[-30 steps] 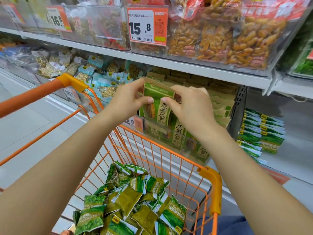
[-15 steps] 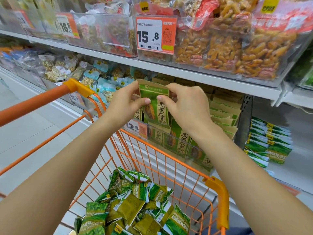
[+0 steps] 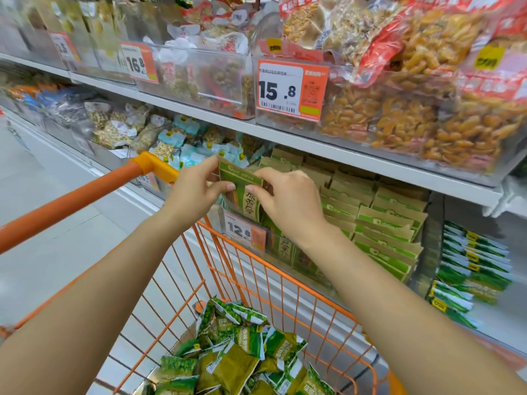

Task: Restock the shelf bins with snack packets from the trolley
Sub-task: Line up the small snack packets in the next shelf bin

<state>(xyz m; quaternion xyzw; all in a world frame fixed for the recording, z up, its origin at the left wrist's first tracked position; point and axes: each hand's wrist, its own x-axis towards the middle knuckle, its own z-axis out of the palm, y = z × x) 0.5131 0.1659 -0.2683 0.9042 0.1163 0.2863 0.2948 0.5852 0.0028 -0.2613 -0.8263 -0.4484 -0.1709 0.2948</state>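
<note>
A green and brown snack packet [image 3: 242, 185] stands upright at the front left of a clear shelf bin [image 3: 288, 252] filled with rows of the same packets [image 3: 382, 223]. My left hand [image 3: 196, 192] pinches the packet's left edge and my right hand [image 3: 288, 201] pinches its right edge near the top. Below my arms, the orange wire trolley [image 3: 285, 283] holds a heap of several small green snack packets [image 3: 236, 352].
The upper shelf carries clear bins of orange snacks [image 3: 413, 109] with a 15.8 price tag [image 3: 288, 89]. A 12.8 tag [image 3: 242, 232] hangs on the bin front. Light blue packets [image 3: 182, 138] lie to the left, green packets [image 3: 470, 266] stacked on the right shelf. The trolley handle [image 3: 74, 203] crosses left.
Both hands, still gripping the packet, have shifted left and lowered it towards the front of the bin. The view has tilted up and moved closer to the shelf.
</note>
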